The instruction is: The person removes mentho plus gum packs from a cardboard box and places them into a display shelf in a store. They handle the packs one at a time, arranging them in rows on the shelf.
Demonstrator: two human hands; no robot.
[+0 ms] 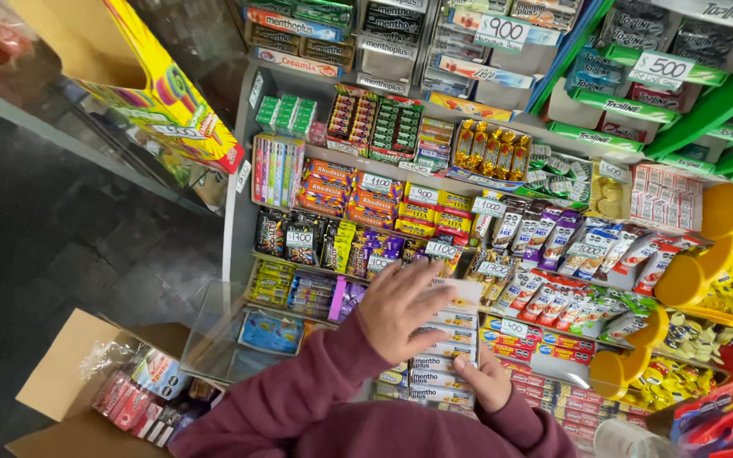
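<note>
A cardboard box of packets stands on the floor, left of the stack of candy boxes. The left hand lies flat on top of the stack, fingers spread apart and pressing down, gripping nothing. The stack sits low in the candy shelf, under that palm. The right hand grips the stack's right side, fingers curled against the boxes. Right of the stack hang rows of snack bars, then yellow tubs.
</note>
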